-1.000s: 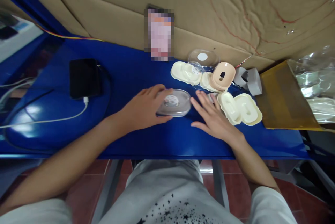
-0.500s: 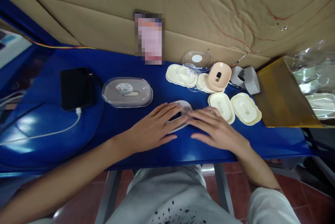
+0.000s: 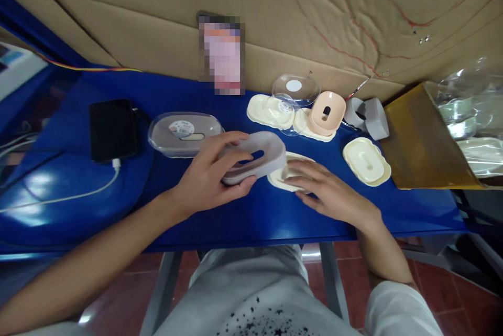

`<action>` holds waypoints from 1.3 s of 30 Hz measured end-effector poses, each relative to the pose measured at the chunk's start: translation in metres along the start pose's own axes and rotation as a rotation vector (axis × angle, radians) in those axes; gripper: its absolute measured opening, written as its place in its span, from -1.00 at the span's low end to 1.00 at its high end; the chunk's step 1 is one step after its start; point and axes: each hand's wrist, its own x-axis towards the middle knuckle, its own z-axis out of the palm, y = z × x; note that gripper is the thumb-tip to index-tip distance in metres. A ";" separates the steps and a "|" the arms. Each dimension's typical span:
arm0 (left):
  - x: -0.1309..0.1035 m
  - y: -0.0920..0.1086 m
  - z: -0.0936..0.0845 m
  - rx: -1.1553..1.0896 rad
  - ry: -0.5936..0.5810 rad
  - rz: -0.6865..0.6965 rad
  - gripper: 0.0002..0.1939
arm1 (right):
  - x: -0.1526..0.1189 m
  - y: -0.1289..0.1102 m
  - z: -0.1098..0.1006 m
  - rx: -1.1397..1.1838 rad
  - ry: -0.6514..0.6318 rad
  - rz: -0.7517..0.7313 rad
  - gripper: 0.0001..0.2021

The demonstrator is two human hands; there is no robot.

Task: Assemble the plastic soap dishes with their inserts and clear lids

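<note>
My left hand [image 3: 206, 179] grips a grey oval case shell [image 3: 274, 148] with a slot in its floor, thumb on the near side and fingers over the far side and inside. The shell is tilted, raised at its right end. Beside it, my right hand [image 3: 334, 194] has its fingers over a shallow cream oval tray [image 3: 276, 177] and its thumb at the near edge. Part of that tray hides behind the fingers and the shell. Left of my left hand, a grey case with a clear lid [image 3: 161, 137] and a round label lies on the table.
Another cream tray [image 3: 367, 162] lies to the right. Behind are a peach shell [image 3: 332, 103], a clear lid [image 3: 310, 84], a cream tray [image 3: 255, 108] and grey shells [image 3: 377, 118]. A cardboard box [image 3: 420, 137] borders the right; a black device [image 3: 113, 131] with cables lies left.
The grey shell has been lifted and moved left in my left hand. My right hand has brought one cream tray leftward from beside the other cream tray.
</note>
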 end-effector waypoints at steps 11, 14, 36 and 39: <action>-0.002 0.008 0.037 -0.165 -0.235 0.086 -0.63 | 0.000 0.006 -0.004 -0.167 0.366 0.055 -0.77; -0.001 0.008 0.044 -0.124 -0.304 0.108 -0.67 | -0.001 0.003 -0.007 -0.205 0.383 0.033 -0.77; -0.009 0.019 0.038 0.251 -0.364 0.193 -0.53 | 0.017 0.025 0.025 -0.048 0.117 0.066 -0.33; -0.008 0.014 0.033 0.174 -0.309 0.178 -0.66 | 0.021 0.051 0.021 -0.176 0.321 0.308 -0.37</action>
